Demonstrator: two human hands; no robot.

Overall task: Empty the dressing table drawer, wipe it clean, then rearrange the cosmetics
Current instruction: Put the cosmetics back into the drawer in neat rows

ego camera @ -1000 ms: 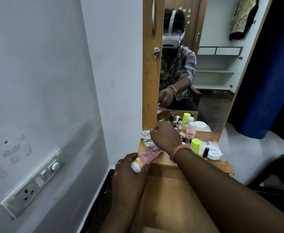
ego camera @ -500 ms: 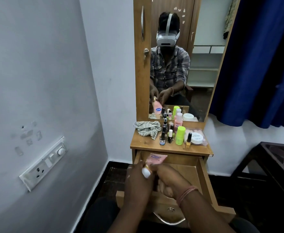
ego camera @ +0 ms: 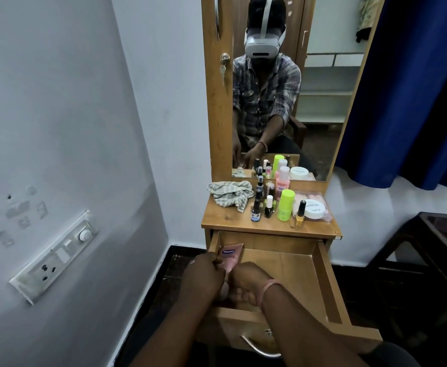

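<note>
Both hands are low inside the open drawer (ego camera: 291,274). The left hand (ego camera: 203,276) holds the pink tube (ego camera: 230,256) at the drawer's 10 o'clock corner; the right hand (ego camera: 246,280) has curled fingers, but I cannot tell what they hold. Farther, at 12 o'clock, bottles (ego camera: 268,205) and a checked cloth (ego camera: 230,193) are on the desk (ego camera: 225,219).

One pink tube (ego camera: 231,256); one checked cloth (ego camera: 231,193); one white jar (ego camera: 313,207); two hands (ego camera: 203,276).
</note>
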